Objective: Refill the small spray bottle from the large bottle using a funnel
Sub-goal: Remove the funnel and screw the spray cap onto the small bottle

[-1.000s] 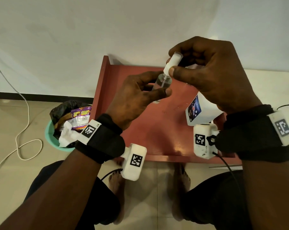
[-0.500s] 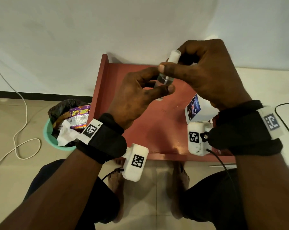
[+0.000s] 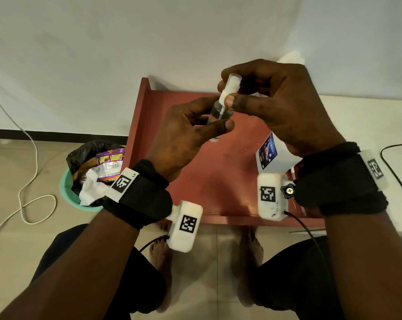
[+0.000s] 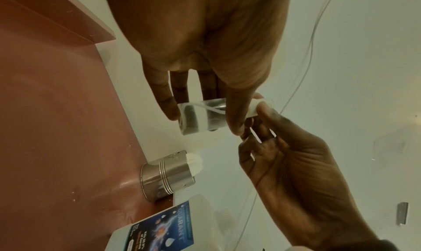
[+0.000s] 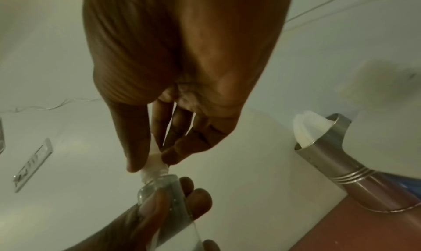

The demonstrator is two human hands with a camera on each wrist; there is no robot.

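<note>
My left hand [image 3: 209, 121] grips the small clear spray bottle [image 3: 218, 112] by its body, above the red table [image 3: 195, 176]. My right hand [image 3: 232, 98] pinches the bottle's white spray top [image 3: 231, 85] between thumb and fingers. The left wrist view shows the bottle [image 4: 200, 116] with liquid and a thin dip tube inside, and the white top [image 4: 259, 107] at its neck. In the right wrist view the top [image 5: 153, 163] sits on the bottle's neck [image 5: 159, 181]. The large white bottle [image 3: 274, 155] with a blue label stands on the table under my right wrist. A white funnel [image 4: 193, 160] sits in a steel cup [image 4: 168, 177].
A green bin [image 3: 80, 195] with a black bag and wrappers stands on the floor left of the table. A white cable [image 3: 29, 181] loops on the floor. A white surface [image 3: 368, 125] adjoins the table on the right, with a black cable [image 3: 394, 162].
Both hands stay on the bottle and its top. The right hand's thumb and fingers have shifted round the white top, as in a twist. The bottle stays above the table.
</note>
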